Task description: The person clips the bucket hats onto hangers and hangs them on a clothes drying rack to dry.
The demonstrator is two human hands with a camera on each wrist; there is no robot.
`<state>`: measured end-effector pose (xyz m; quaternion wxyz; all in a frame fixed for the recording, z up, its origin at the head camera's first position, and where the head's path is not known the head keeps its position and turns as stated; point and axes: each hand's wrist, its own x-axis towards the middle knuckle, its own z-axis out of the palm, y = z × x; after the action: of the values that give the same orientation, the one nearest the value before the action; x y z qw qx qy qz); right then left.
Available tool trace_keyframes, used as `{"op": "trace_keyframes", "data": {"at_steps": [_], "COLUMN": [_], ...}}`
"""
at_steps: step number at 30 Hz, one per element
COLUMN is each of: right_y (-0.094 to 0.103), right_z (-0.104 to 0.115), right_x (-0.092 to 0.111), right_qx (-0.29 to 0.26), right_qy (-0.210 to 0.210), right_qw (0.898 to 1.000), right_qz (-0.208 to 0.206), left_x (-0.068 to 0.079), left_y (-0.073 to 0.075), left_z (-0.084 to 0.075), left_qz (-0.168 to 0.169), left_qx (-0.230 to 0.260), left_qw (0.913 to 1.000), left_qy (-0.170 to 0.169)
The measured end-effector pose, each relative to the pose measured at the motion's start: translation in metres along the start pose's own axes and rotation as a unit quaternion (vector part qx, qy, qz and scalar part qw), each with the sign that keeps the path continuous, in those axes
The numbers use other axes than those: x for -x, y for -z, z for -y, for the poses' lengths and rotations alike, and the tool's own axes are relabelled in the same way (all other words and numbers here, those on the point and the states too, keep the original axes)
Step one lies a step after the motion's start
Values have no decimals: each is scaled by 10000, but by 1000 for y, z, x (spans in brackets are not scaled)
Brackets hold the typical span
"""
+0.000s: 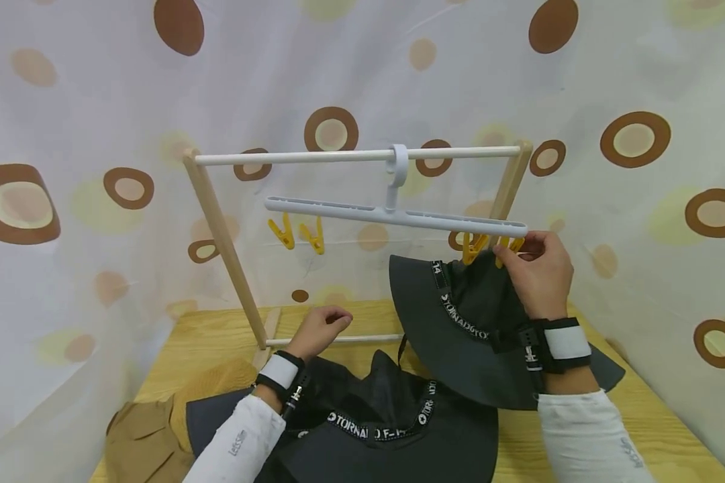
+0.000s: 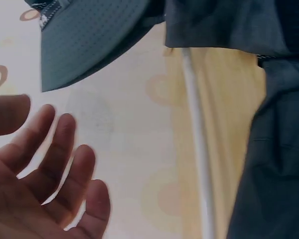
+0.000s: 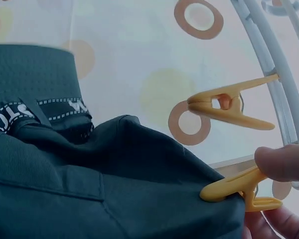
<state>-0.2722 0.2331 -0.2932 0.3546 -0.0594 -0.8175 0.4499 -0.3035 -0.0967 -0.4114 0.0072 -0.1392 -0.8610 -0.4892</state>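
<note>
In the head view, my right hand (image 1: 540,272) pinches a yellow clip (image 3: 239,186) at the right end of a white hanger (image 1: 338,210). That clip bites the crown edge of a dark bucket hat (image 1: 419,322) with a lettered band, which hangs below it. Another yellow clip (image 3: 224,105) beside it holds nothing in the right wrist view. My left hand (image 1: 321,330) is apart from the hat, its fingers loosely bent and holding nothing. Under the left forearm a second dark hat (image 1: 393,456) with similar lettering lies on the table.
The hanger hooks over the top bar (image 1: 290,157) of a wooden rack (image 1: 226,248) and tilts down to the right. Two more yellow clips (image 1: 284,233) dangle from its left half. A tan cloth item (image 1: 141,436) and a mustard one (image 1: 214,379) lie at the table's left.
</note>
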Motion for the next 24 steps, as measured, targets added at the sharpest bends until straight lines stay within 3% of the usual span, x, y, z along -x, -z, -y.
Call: {"op": "trace_keyframes", "data": {"at_steps": [4,10,16,20,24], "right_y": [-1,-4,-4,-6,-12], "right_z": [0,-2,-5,0,15], "right_x": [1,4,13,26,45], "right_qx": [77,124,14,-21,-287], "right_qy": [-111,-211,-309,269,1184], "right_qw": [9999,9996,9993,9990,9866], "right_qz": [49,121,193,-360,-1084], "left_x": [4,8,7,8,10], "left_y": [-10,-30,-43,-50,-57], "left_z": [8,20,22,20,18], "left_qz": [526,1383,1476,1460,1480], "left_qx": [-220,-395,-399,-158,210], "left_qw": [9981,9887,9867,9874,9865], "left_qy": [222,412,553,586,671]}}
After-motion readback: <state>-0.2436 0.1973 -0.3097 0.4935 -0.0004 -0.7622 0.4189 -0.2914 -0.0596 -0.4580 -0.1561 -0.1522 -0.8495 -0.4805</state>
